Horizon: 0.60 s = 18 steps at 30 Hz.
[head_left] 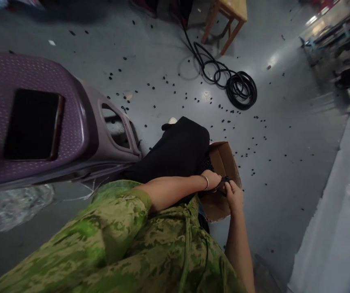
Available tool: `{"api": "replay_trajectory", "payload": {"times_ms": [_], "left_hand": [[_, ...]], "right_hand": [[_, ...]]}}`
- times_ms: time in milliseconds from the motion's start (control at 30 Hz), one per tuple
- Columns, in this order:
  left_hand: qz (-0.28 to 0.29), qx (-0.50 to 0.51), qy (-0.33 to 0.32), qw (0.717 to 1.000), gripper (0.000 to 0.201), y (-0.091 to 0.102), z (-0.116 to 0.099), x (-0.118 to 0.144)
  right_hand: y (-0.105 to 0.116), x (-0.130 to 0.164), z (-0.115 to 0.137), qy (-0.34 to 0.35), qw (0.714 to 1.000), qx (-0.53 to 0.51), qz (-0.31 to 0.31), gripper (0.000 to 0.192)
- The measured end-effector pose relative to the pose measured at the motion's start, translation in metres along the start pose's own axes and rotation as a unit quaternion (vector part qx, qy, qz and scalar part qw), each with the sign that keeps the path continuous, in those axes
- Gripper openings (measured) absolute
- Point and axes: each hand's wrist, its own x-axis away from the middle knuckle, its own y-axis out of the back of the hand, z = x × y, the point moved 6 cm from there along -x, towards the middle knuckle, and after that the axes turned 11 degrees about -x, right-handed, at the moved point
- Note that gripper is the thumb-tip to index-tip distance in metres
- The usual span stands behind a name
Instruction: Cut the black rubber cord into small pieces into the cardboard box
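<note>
- Centrally, both hands meet over an open cardboard box (223, 162) resting on the lap.
- Left hand (213, 179): grip closed on a small black part (223, 183); a bangle (205, 182) sits on the wrist.
- Right hand (234, 195): grip pinched on the same part from the near side.
- Part location: above the box, between the two hands.
- Left: a purple stool (40, 118) lies on its side.
- Far: a coiled black hose (238, 87) on the floor (285, 122), among scattered black rings (223, 108).

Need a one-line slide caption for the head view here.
Left hand and right hand pinch a small black part over a cardboard box on the lap.
</note>
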Motion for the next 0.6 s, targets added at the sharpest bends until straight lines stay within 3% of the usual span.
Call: {"api": "replay_trajectory", "payload": {"times_ms": [233, 600], "left_hand": [[0.018, -0.003, 0.009, 1.0, 0.043, -0.002, 0.0016, -0.0016], [0.02, -0.037, -0.03, 0.999, 0.029, 0.0018, -0.0047, 0.0006]], "right_hand": [[-0.0018, 0.0046, 0.0124, 0.044, 0.982, 0.163, -0.087, 0.04], [-0.0034, 0.0052, 0.0037, 0.032, 0.97, 0.204, -0.125, 0.041]]}}
